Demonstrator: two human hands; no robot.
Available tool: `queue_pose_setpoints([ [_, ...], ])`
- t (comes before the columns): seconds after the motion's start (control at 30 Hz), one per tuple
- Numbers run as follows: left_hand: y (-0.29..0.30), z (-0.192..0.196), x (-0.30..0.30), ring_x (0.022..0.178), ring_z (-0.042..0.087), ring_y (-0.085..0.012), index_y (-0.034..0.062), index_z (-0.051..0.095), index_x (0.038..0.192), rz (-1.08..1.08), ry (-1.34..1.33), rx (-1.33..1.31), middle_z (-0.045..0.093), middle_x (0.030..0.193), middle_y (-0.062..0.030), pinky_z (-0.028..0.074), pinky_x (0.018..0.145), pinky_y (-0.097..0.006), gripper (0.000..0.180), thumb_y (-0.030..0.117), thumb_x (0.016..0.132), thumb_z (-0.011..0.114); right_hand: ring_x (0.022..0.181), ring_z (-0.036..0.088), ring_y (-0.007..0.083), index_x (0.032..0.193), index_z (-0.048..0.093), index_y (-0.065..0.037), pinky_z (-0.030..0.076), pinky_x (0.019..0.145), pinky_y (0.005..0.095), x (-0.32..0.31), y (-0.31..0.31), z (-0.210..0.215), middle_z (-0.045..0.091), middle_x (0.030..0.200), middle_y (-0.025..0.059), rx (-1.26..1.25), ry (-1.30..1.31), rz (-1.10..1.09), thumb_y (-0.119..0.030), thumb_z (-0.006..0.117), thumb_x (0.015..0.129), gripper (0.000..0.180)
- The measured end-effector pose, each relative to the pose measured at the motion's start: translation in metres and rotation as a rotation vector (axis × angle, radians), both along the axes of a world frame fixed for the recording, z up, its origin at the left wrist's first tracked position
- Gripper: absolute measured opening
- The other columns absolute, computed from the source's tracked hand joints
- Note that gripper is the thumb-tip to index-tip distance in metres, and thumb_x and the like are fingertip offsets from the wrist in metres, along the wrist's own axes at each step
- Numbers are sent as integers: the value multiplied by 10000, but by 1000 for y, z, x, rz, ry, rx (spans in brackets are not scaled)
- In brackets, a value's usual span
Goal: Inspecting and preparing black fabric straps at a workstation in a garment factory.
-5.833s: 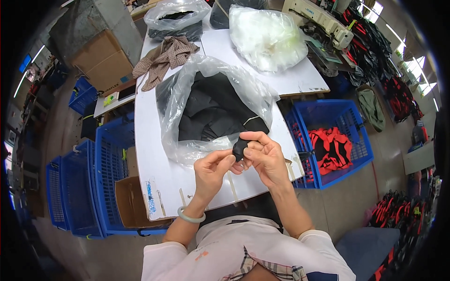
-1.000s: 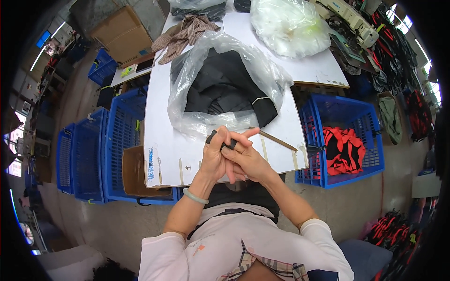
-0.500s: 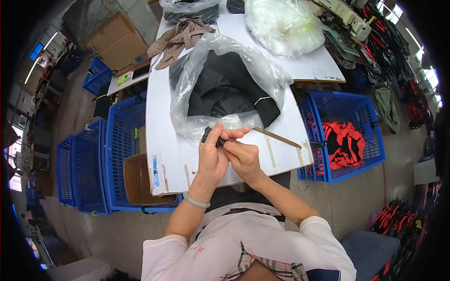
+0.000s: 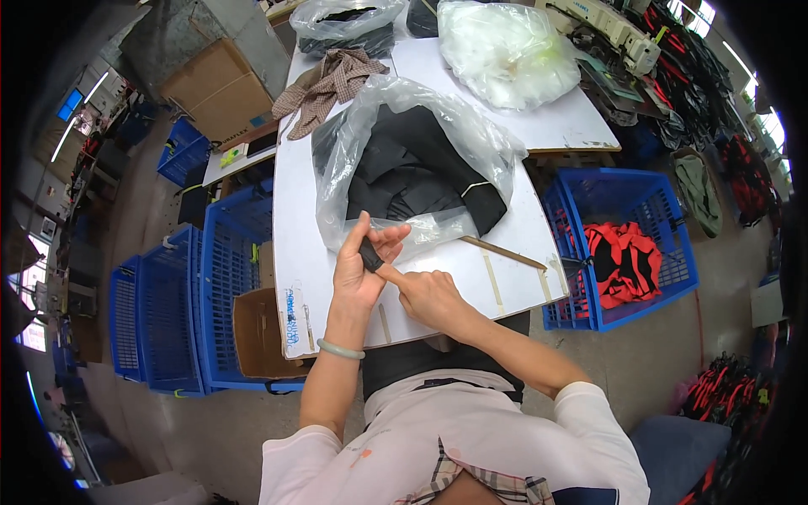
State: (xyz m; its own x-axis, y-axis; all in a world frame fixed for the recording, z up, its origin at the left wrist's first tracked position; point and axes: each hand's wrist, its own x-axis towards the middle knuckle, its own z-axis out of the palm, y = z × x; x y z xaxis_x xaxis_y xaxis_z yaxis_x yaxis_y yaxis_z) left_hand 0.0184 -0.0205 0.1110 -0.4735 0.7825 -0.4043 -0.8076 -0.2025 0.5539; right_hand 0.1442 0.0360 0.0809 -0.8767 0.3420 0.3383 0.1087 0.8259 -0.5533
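Over the near edge of the white table (image 4: 438, 307), my left hand (image 4: 354, 273) is palm up and closed round a small black piece (image 4: 370, 256), which looks like folded fabric. My right hand (image 4: 435, 300) has its index finger stretched out, the tip touching the lower end of that piece. Its other fingers are curled under, and what they hold, if anything, is hidden. Just beyond both hands lies a clear plastic bag (image 4: 337, 202) with its mouth open. Stacked black fabric pieces (image 4: 400, 160) fill it, with a pale band round some on the right.
A thin brown stick (image 4: 505, 252) lies right of the bag. Behind are a checked cloth (image 4: 332, 88) and a stuffed translucent bag (image 4: 509, 55). Blue crates (image 4: 172, 311) stand left, one with a cardboard box (image 4: 263, 332). Another blue crate (image 4: 644, 181) at right holds red-and-black pieces (image 4: 623, 265).
My hands have drawn slightly apart, the left one moving left with the black piece. My right index finger now points straight at its end. The whole view has shifted a little.
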Motion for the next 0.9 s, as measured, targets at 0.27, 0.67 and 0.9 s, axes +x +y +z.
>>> queue_pose_setpoints([
  [0.27, 15, -19, 17, 902, 634, -370, 113, 406, 601, 41, 35, 38, 518, 533, -99, 474, 809, -379, 376, 265, 888, 595, 507, 605, 287, 910, 573, -82, 438, 413, 409, -24, 15, -14, 585, 612, 114, 184, 48, -25, -98, 562, 748, 164],
  [0.67, 8, -38, 34, 761, 642, -324, 116, 406, 539, -13, 52, -69, 428, 487, -63, 490, 800, -412, 421, 264, 883, 598, 517, 610, 309, 709, 579, -38, 457, 429, 423, -2, 3, -30, 588, 585, 132, 77, -47, -38, -131, 543, 749, 108],
  [0.9, 6, -39, -22, 815, 640, -307, 111, 465, 611, 217, -116, -114, 559, 587, -104, 493, 776, -406, 377, 334, 868, 628, 659, 616, 287, 836, 646, -38, 488, 567, 390, 11, 24, -21, 621, 715, 115, -29, 294, -117, -84, 648, 712, 133],
])
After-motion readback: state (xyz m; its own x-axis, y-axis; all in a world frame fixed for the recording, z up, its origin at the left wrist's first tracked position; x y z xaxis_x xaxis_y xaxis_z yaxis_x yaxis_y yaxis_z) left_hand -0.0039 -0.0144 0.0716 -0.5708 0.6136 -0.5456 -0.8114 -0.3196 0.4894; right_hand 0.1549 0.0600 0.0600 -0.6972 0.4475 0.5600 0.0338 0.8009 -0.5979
